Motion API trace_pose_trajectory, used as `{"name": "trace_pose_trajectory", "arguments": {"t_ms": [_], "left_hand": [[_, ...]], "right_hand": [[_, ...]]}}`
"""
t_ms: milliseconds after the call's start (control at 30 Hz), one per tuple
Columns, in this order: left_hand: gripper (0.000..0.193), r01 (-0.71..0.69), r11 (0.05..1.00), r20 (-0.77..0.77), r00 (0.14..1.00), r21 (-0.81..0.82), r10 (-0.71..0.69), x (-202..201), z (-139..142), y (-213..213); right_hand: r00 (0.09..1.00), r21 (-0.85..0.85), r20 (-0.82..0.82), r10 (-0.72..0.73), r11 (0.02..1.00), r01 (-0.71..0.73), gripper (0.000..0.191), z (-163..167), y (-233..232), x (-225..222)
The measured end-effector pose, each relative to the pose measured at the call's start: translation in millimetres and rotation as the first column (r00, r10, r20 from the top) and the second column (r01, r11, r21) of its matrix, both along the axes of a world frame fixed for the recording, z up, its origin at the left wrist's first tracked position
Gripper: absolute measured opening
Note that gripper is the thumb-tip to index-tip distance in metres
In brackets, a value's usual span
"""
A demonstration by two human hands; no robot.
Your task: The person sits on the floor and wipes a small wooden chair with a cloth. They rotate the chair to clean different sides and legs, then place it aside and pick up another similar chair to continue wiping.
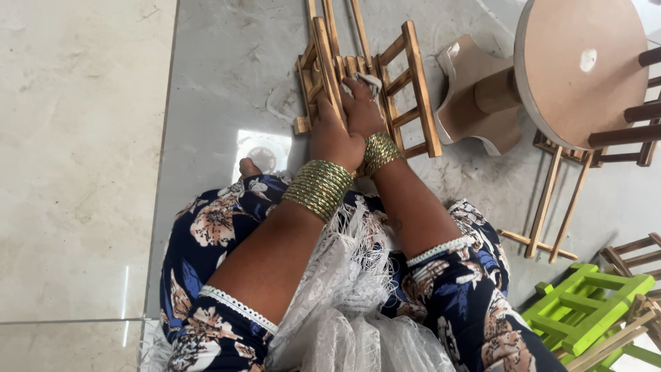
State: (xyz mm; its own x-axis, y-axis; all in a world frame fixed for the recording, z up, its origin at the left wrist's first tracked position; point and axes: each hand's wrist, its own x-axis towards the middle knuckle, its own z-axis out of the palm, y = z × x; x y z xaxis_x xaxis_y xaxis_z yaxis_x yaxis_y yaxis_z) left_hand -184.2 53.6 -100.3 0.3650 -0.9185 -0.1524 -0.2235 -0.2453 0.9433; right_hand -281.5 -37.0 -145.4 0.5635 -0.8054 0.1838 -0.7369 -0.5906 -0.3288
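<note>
White shawl (pixel 344 289) on lap, left hand (pixel 332 138) gripping wooden rack (pixel 413 83) ahead

A small slatted wooden rack (pixel 375 83) of scorched brown sticks lies tilted on the grey floor, just ahead of the knees; a whitish cloth (pixel 370 83) is bunched against its middle slats, partly hidden
</note>
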Motion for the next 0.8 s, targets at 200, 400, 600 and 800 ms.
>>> {"name": "trace_pose_trajectory", "arguments": {"t_ms": [200,400,600,800], "left_hand": [[0.092,-0.007,1.000,0.044,0.999,-0.016,0.008,-2.7,-3.8,1.7],[0.091,0.010,1.000,-0.007,1.000,0.002,-0.010,-0.3,4.3,4.7],[0.086,0.006,0.999,0.001,1.000,0.045,-0.006,4.6,10.8,4.4],[0.087,-0.024,1.000,-0.076,0.997,0.013,0.025,10.1,8.4,4.7]], "right_hand": [[0.998,0.177,0.054,-0.035,0.984,0.024,0.034,26.6,-39.0,24.5],[0.995,-0.014,0.061,-0.078,0.997,0.079,0.033,39.6,-54.8,44.4],[0.998,0.023,-0.033,-0.059,0.998,0.060,0.034,31.7,-38.5,44.0],[0.995,0.072,-0.096,0.005,0.997,0.002,0.028,33.5,-13.8,24.5]]}}
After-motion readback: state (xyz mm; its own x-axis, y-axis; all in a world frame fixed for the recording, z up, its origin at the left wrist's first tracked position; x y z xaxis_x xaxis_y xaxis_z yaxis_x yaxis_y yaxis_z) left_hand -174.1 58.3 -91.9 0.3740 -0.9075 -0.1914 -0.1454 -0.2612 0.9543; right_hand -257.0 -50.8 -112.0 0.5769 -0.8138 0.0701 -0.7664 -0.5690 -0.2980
